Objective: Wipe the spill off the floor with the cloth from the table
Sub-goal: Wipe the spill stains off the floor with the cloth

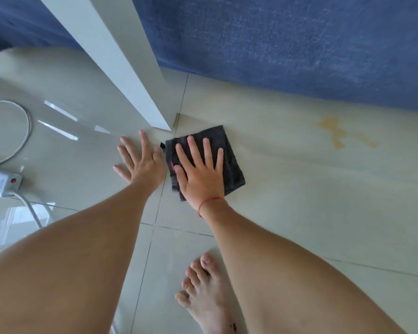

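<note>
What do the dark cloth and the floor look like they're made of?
The cloth looks like dark grey terry or microfibre, matte and folded soft. The floor looks like glazed ceramic tile: pale, glossy, with grout lines and window reflections.

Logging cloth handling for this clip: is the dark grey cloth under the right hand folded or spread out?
Folded. The dark grey cloth lies as a compact square, layered edges showing at its near-left corner beneath the flat right hand.
</note>
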Demonstrator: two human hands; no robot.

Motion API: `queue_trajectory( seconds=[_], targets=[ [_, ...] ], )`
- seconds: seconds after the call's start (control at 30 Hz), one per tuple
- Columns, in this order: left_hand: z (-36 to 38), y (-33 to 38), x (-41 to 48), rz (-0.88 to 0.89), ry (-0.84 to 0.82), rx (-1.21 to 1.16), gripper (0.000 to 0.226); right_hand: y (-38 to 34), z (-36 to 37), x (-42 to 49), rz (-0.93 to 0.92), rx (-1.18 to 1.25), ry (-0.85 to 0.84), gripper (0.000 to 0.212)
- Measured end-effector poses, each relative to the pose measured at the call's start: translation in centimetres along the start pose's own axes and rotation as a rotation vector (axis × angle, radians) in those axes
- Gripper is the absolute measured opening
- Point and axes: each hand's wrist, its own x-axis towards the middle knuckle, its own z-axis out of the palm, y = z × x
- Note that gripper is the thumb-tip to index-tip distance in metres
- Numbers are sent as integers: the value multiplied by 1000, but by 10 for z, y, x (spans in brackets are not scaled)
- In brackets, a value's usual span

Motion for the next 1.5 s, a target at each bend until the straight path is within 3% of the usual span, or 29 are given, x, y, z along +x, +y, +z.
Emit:
queue_trajectory(
  seconds=[0.1,0.27,0.43,0.5,0.63,0.8,1.0,1.13,1.37,1.5],
  targets=[
    [0,-2,-2,25,-8,18,56,43,-11,-5,-53,-36,10,50],
    [5,-3,-2,16,26,-2,55,124,-41,2,300,-70,5,52],
    [10,-3,2,14,43,29,55,94,-32,10,471,-8,109,51],
    [11,-4,2,12,58,39,55,70,-25,14,441,12,132,52],
    [7,0,2,7,33,51,56,38,-13,8,209,-19,83,53],
    [5,11,-19,45,6,103,56,66,-16,-16,-12,-35,12,51],
    [50,60,-65,240,128,192,58,116,-35,-46,170,5,10,53],
    [70,93,-53,377,104,232,55,152,-49,-31,272,20,14,51],
    [89,114,-32,295,69,253,56,147,-50,25,515,84,137,53],
    [82,114,-31,299,10,264,56,142,-49,37,459,49,133,53]
  ],
)
